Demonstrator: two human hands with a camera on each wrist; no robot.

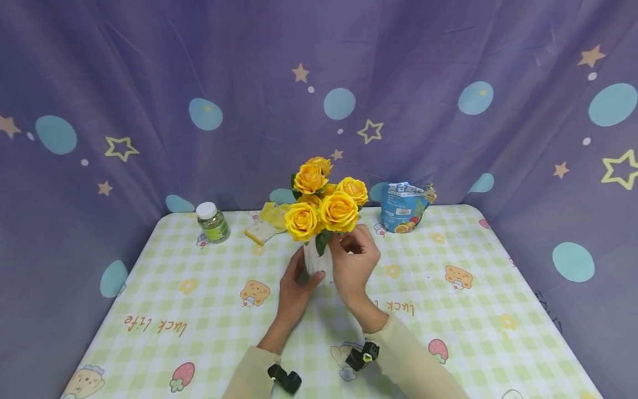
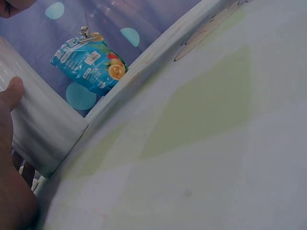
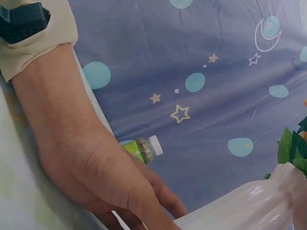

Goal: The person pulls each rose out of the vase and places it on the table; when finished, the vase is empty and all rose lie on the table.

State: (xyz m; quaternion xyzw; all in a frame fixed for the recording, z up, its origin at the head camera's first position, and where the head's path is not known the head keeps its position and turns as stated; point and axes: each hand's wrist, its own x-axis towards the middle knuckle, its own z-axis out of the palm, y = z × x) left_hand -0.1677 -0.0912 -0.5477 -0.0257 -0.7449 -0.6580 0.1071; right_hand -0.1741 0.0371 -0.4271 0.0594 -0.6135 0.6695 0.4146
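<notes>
A white vase (image 1: pixel 317 261) stands on the table and holds a bunch of yellow roses (image 1: pixel 339 211) with green leaves. My left hand (image 1: pixel 295 288) grips the vase low on its side. In the left wrist view the thumb (image 2: pixel 14 92) lies across the vase (image 2: pixel 45 110). From the right wrist view, the left hand (image 3: pixel 103 167) is curled round the glossy vase (image 3: pixel 249 206). Just under the blooms, at the vase's mouth, my right hand (image 1: pixel 356 263) has curled fingers and pinches the roses' stems; the exact contact is partly hidden by blooms and leaves.
A green-labelled jar (image 1: pixel 213 223) with a white lid stands at the back left. Beside it lies a flat yellow-and-white packet (image 1: pixel 266 224). A blue pouch (image 1: pixel 405 208) with a metal clip stands at the back right. A patterned curtain (image 1: pixel 249 83) hangs behind the checked tablecloth (image 1: pixel 214 310).
</notes>
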